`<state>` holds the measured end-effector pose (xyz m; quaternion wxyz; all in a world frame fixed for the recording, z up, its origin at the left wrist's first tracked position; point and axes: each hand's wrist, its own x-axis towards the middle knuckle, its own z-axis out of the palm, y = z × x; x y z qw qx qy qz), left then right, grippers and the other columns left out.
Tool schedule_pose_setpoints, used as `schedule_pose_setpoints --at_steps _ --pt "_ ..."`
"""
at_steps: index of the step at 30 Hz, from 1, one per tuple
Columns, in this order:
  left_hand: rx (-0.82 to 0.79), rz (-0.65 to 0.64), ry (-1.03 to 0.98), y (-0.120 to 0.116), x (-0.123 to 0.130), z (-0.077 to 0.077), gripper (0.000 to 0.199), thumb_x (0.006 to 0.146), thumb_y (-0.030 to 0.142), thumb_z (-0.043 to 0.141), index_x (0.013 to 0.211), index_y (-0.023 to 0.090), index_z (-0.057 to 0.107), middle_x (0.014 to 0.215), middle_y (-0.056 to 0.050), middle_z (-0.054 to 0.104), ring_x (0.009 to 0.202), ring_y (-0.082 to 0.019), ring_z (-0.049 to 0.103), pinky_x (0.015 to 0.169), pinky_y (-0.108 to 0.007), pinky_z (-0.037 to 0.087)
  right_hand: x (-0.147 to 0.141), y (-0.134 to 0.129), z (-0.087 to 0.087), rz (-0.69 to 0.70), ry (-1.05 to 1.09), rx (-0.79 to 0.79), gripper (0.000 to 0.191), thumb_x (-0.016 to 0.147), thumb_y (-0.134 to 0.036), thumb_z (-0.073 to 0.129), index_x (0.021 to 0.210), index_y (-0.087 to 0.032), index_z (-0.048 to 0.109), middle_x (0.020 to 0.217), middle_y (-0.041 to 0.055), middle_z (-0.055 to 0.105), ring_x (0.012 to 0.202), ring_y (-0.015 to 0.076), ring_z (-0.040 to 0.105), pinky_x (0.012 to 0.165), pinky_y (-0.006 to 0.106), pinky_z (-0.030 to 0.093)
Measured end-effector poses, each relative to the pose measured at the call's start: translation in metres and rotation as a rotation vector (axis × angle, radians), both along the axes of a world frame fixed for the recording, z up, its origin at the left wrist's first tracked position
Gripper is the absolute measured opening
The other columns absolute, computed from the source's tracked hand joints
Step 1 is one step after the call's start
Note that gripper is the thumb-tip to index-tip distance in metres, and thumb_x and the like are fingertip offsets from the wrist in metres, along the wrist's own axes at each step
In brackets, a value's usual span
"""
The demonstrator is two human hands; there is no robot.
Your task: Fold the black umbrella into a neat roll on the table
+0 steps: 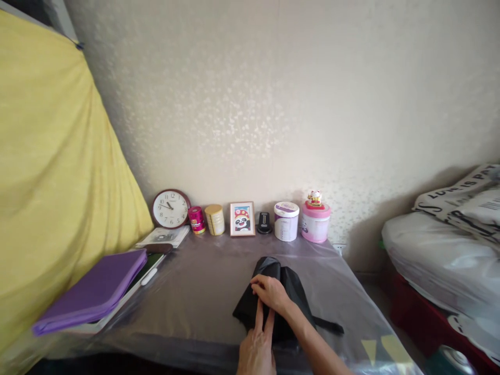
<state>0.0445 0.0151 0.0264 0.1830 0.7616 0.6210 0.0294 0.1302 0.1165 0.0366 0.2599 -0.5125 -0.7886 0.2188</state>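
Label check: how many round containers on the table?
4, in a row by the wall, left to right: magenta can, yellow-topped jar, white tub, pink tub under the figurine. Anything behind them would be hidden.

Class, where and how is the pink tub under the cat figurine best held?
Place the grip around the pink tub's round body, below its lid, probably coming from the front: the wall is behind, the white tub close on the left. The figurine on top discourages grabbing from above.
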Motion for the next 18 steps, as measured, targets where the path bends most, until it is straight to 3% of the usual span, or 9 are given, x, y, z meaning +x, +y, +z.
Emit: schedule_pose_setpoints --at_steps 4,8,13,18 --pt "-0.07 0.005 0.052 0.005 0.001 -0.003 0.085 0.061 -0.005 0.042 0.137 0.021 0.016 0.146 -0.012 0.003 0.099 -0.025 0.057 0.083 -0.036 0.047 0.01 -0.019 -0.009 0.146 0.068 0.226 0.022 0.084 -0.023 0.044 0.089 -0.024 0.065 0.09 -0.0005 0.069 0.084 0.0138 0.059 0.077 0.024 0.043" --pt "-0.091 0.026 0.046 0.011 0.002 -0.011 0.087 0.06 -0.008 0.033 0.137 0.021 0.005 0.146 -0.007 -0.003 0.099 -0.021 0.058 0.08 -0.029 0.048 0.024 -0.02 -0.019 0.213 0.102 0.392 0.025 0.087 -0.022 0.04 0.095 -0.021 0.064 0.095 0.003 0.067 0.097 0.0155 0.055 0.088 0.03 0.042" --pt "-0.086 0.046 0.006 0.02 0.0 -0.032 0.087 0.06 -0.008 0.028 0.136 0.023 -0.002 0.144 -0.003 -0.007 0.094 -0.017 0.06 0.076 -0.023 0.047 0.035 0.023 -0.029 0.192 0.016 0.479 0.025 0.087 -0.025 0.041 0.098 -0.021 0.064 0.104 0.0051 0.065 0.11 0.0191 0.05 0.097 0.039 0.036" --pt "-0.093 0.102 -0.009 0.026 0.0 -0.043 0.075 0.068 -0.006 0.013 0.135 0.026 0.003 0.145 0.0 0.0 0.091 -0.016 0.062 0.068 -0.022 0.047 0.04 0.081 -0.032 0.084 -0.061 0.405 0.028 0.089 -0.024 0.038 0.098 -0.021 0.064 0.103 0.0038 0.066 0.105 0.0158 0.053 0.094 0.032 0.037"
